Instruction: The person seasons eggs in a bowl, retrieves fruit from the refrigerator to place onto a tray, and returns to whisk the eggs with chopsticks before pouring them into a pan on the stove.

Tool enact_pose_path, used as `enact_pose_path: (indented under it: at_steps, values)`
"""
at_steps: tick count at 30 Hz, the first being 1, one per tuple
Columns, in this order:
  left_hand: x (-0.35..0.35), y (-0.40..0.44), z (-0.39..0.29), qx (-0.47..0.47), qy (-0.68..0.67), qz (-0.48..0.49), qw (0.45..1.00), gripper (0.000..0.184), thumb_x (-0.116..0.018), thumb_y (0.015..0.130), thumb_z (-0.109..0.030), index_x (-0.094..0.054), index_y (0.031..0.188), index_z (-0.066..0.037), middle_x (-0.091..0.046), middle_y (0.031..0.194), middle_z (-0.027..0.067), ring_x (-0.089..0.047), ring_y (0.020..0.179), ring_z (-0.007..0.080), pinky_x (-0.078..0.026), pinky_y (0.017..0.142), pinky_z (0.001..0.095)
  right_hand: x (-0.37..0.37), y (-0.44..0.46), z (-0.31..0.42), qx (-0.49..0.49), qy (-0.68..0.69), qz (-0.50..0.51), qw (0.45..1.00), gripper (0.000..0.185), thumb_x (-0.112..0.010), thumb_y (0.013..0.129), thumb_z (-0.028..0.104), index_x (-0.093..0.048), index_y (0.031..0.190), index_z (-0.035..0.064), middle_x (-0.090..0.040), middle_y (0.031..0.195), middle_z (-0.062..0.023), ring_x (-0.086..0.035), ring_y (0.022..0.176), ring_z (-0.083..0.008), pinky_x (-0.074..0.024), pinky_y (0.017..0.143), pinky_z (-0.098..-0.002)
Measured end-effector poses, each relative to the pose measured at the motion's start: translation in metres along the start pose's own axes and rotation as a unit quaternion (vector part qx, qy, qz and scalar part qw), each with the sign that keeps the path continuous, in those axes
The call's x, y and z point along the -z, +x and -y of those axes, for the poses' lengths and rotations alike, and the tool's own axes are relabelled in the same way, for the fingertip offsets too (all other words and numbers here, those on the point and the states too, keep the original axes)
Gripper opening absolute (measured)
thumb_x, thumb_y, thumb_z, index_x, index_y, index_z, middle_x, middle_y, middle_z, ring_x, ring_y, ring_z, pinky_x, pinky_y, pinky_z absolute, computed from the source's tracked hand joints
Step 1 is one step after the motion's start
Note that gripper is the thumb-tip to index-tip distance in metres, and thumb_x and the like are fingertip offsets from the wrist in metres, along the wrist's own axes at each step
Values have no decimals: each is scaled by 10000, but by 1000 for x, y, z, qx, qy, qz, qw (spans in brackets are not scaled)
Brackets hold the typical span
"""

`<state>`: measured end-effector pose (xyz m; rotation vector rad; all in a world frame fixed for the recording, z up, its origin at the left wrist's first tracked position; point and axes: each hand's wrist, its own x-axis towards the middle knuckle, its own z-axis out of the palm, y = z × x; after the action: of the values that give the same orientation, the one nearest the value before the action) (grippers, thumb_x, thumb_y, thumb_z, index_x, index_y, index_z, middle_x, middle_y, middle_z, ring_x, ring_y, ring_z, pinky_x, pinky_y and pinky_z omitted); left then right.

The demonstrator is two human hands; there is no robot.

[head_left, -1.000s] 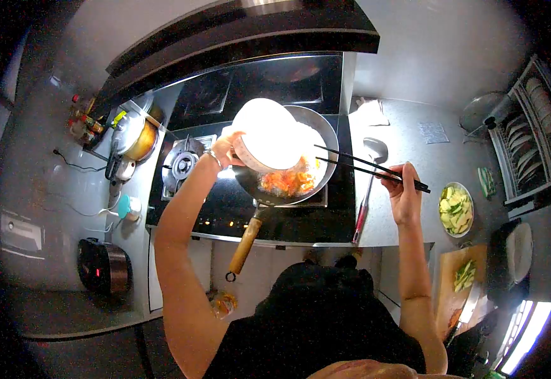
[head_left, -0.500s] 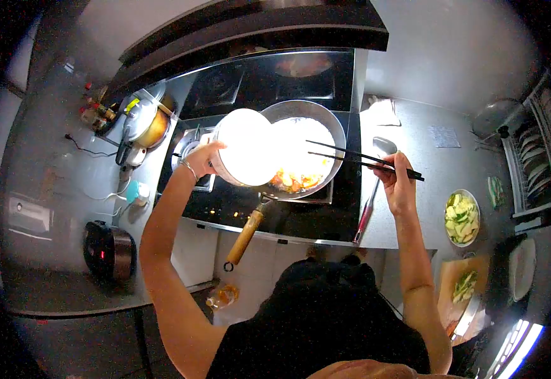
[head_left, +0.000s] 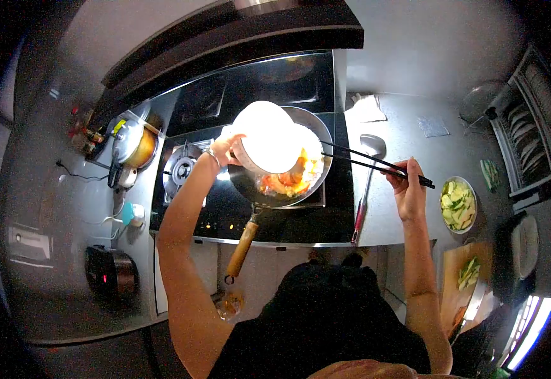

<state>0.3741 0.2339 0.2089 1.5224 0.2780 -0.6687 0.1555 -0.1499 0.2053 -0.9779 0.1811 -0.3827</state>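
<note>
Over the left part of the pan (head_left: 327, 136), my left hand (head_left: 226, 150) grips a white bowl (head_left: 264, 137) by its side; the bowl is tilted, and glare hides its inside. Orange-red pieces of food (head_left: 286, 182) lie in the pan, whose wooden handle (head_left: 242, 248) points toward my body. My right hand (head_left: 408, 188) is closed on a pair of black chopsticks (head_left: 376, 165), their tips at the pan's right side. A ladle (head_left: 372, 146) with a red handle rests on the counter beside the stove.
At the right stand a bowl of sliced green vegetables (head_left: 457, 205), a cutting board (head_left: 450, 278) with a knife (head_left: 475, 300), and a dish rack (head_left: 521, 136). A pot (head_left: 137, 145), a second burner (head_left: 183, 169) and a rice cooker (head_left: 112, 271) are at the left.
Compared with half a second ago, the bowl and my left hand are farther right over the pan. More of the orange-red food shows. The chopstick tips have moved toward the pan's right edge.
</note>
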Motion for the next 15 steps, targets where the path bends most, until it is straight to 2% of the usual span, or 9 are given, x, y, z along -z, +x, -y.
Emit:
enact_pose_path:
  at_steps: [4, 5, 11, 14, 15]
  values:
    - [13, -5, -15, -33, 61, -65, 995, 729, -724, 671, -378, -403, 1276, -128, -448, 1267, 151, -380, 1184, 336, -357, 844, 610, 1, -2, 1, 6, -6, -3, 1000, 298, -463, 929, 295, -555, 856, 20, -622, 803, -115, -639, 744, -193, -544, 678, -267]
    - [22, -7, -18, -23, 70, -44, 996, 756, -702, 665, -337, -347, 1302, -135, -368, 1302, 122, -398, 1155, 306, -417, 802, 594, 0, -2, 1, 6, -11, 0, 1000, 300, -465, 928, 296, -555, 857, 19, -622, 804, -115, -638, 745, -194, -545, 677, -267]
    - [72, -12, 4, 1, 67, -32, 997, 702, -681, 695, -276, -371, 1295, -86, -471, 1226, 147, -477, 1101, 327, -445, 766, 602, -8, 1, -8, -16, 7, 23, 1000, 294, -468, 926, 301, -552, 867, 26, -626, 807, -112, -646, 758, -204, -543, 676, -263]
    - [41, -51, 9, -7, 84, -65, 994, 708, -709, 668, -322, -428, 1259, -51, -461, 1247, 193, -423, 1144, 372, -359, 861, 610, -15, 0, -7, -8, -16, 41, 999, 271, -475, 924, 297, -553, 864, 45, -624, 782, -81, -634, 730, -158, -539, 669, -234]
    - [48, -38, 15, 8, 77, -17, 997, 690, -721, 664, -302, -442, 1250, -67, -436, 1277, 185, -407, 1161, 362, -351, 860, 618, -14, 0, -9, -10, -11, 38, 999, 278, -472, 925, 299, -553, 863, 40, -624, 788, -90, -638, 736, -171, -539, 670, -244]
